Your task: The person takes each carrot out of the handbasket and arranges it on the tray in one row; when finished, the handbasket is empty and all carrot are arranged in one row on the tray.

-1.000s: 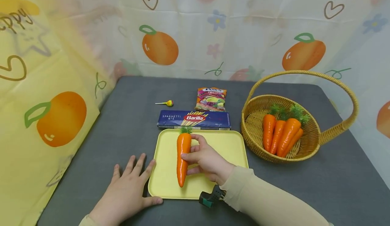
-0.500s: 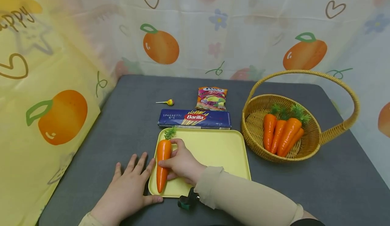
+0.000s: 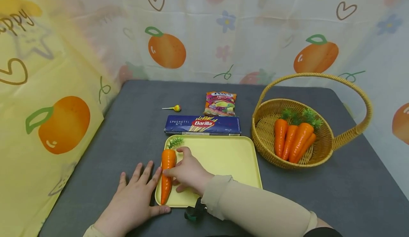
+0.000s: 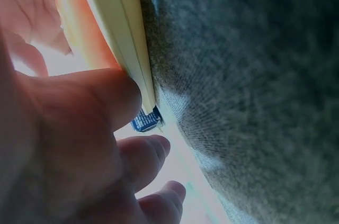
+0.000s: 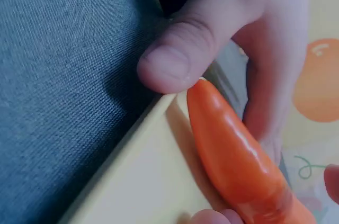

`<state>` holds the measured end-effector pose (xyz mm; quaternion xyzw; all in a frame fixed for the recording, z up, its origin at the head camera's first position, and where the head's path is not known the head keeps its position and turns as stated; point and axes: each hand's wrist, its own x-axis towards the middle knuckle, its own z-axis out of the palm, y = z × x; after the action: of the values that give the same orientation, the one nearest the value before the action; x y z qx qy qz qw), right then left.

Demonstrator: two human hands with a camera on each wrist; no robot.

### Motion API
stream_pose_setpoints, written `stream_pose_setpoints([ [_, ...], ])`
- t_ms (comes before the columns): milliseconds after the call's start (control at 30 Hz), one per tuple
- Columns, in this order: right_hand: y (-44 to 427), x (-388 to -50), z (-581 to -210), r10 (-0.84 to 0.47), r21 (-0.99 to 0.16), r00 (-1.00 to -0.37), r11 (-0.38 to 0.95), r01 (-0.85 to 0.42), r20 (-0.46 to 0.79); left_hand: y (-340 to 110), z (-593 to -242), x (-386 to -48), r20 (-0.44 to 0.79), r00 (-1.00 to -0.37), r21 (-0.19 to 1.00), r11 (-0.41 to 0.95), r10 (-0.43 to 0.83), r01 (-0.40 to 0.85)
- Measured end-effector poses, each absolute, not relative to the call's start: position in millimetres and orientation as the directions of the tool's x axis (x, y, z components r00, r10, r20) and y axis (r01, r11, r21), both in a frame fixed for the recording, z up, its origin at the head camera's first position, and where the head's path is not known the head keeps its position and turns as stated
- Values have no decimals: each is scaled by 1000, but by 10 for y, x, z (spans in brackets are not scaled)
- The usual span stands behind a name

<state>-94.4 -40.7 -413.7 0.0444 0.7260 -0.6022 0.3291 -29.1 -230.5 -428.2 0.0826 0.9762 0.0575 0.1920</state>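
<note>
An orange carrot (image 3: 167,173) with a green leafy top lies lengthwise along the left side of the pale yellow tray (image 3: 223,159). My right hand (image 3: 191,171) is beside it, thumb over the carrot's face and index finger spread off its right side. In the right wrist view, fingertips (image 5: 209,216) show near the carrot (image 5: 233,155), apart from its far side. My left hand (image 3: 134,194) lies flat with spread fingers on the dark table, thumb and index finger at the tray's left edge. In the left wrist view, its thumb touches the tray rim (image 4: 124,33).
Just behind the tray lies a blue Barilla spaghetti box (image 3: 202,125). Farther back are a lollipop (image 3: 174,108) and a Fox's candy bag (image 3: 220,103). A wicker basket (image 3: 263,123) with a tall handle stands at the right, holding several carrots (image 3: 294,141).
My right hand has carried the carrot left across the tray and set it down along the left rim; its fingers have loosened. My left hand has stayed put.
</note>
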Motion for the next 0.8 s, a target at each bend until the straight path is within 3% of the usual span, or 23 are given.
stream_pose_setpoints([
  [200,-292,-957,-4093,-352,-814,-735,274,512,-580,-2323,-4271,-279,-362,-916,135,982,175,134],
  [400,10,-997,-4038,-414,-822,-719,161,546,-559,-2320,-4282,-271,-364,-915,131,982,176,136],
  [800,1168,-1238,-3582,-562,-858,-761,-163,486,-325,-2287,-4277,-324,-408,-898,130,984,164,121],
])
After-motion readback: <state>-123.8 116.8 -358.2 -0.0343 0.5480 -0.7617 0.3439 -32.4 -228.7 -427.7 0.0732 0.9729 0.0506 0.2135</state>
